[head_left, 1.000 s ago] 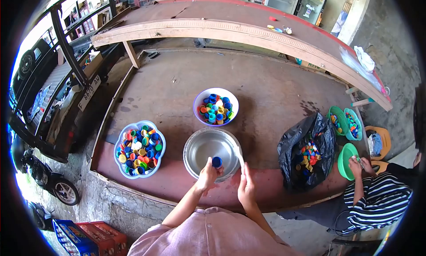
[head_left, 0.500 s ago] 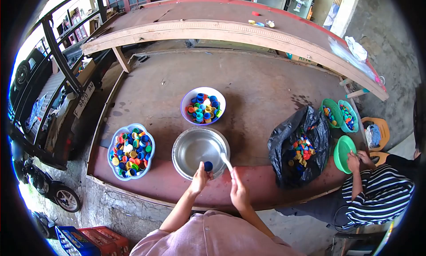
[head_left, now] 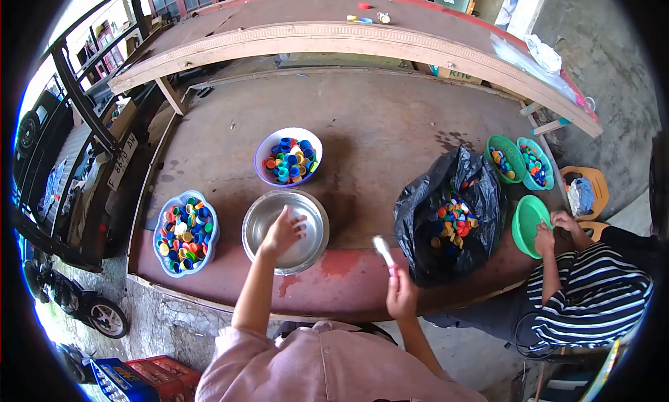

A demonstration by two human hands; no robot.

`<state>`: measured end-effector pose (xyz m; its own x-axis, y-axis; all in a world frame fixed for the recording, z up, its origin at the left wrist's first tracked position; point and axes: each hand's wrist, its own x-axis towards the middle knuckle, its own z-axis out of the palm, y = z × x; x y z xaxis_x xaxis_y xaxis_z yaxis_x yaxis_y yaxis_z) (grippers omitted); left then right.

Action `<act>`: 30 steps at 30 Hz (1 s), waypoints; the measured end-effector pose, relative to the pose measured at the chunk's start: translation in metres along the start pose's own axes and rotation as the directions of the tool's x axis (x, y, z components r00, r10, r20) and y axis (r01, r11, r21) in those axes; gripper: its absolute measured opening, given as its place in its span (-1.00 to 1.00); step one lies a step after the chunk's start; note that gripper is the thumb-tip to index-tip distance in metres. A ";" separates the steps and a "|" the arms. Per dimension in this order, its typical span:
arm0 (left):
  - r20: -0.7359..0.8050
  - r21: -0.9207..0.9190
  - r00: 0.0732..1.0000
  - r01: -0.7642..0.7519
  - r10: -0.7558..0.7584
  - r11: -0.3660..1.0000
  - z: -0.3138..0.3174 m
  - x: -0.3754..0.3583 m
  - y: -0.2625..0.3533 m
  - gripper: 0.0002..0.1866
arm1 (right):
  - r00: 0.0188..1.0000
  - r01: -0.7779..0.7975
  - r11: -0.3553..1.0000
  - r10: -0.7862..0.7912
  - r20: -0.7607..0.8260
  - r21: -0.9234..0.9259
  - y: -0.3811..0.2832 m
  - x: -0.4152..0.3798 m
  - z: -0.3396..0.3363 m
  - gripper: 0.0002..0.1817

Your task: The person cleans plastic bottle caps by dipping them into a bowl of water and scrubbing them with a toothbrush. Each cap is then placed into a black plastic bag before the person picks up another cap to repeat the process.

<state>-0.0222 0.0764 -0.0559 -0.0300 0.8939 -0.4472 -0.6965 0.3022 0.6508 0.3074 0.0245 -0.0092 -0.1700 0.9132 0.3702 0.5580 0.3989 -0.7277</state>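
My left hand (head_left: 282, 234) is over the metal basin (head_left: 251, 224), its fingers apart and no cap visible in them. The basin holds some clear liquid, as far as I can tell. Right of the basin, my right hand (head_left: 402, 295) grips a white brush (head_left: 384, 252) by its handle, head pointing up and blurred. Behind the basin stands a white bowl with a purple rim (head_left: 259, 166), filled with colourful plastic bottle caps (head_left: 289, 158). A flower-shaped blue basin (head_left: 214, 243) of mixed caps sits to the left.
A black plastic bag (head_left: 418, 214) of caps lies open on the right. Beyond it are two green baskets (head_left: 512, 145) (head_left: 550, 182) with caps. A person in a striped top (head_left: 589, 297) holds a green bowl (head_left: 527, 224). A raised wooden shelf (head_left: 348, 41) spans the table's back.
The blue cap has left my left hand, which has opened and moved forward over the basin. My right hand has drawn away to the right with the brush. The view has shifted slightly.
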 end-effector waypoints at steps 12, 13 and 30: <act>0.138 -0.674 0.944 -0.132 0.300 0.727 0.003 -0.129 -0.057 -0.26 | 0.876 -0.391 0.912 0.328 -0.353 -0.122 0.172 0.066 -0.081 -0.63; 0.115 -0.657 0.947 -0.153 0.299 0.738 0.002 -0.131 -0.061 -0.27 | 0.886 -0.405 0.904 0.351 -0.303 -0.136 0.172 0.069 -0.078 -0.62; 0.208 -0.263 0.974 -0.028 0.085 0.964 0.016 -0.125 -0.071 -0.44 | 0.978 -0.044 0.958 0.099 -0.182 0.285 0.019 0.037 -0.002 -0.82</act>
<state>0.0424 -0.0520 -0.0367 0.0606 0.9657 -0.2523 -0.8592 0.1792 0.4792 0.3133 0.0652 -0.0078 0.0366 0.9179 0.3952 0.3103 0.3655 -0.8776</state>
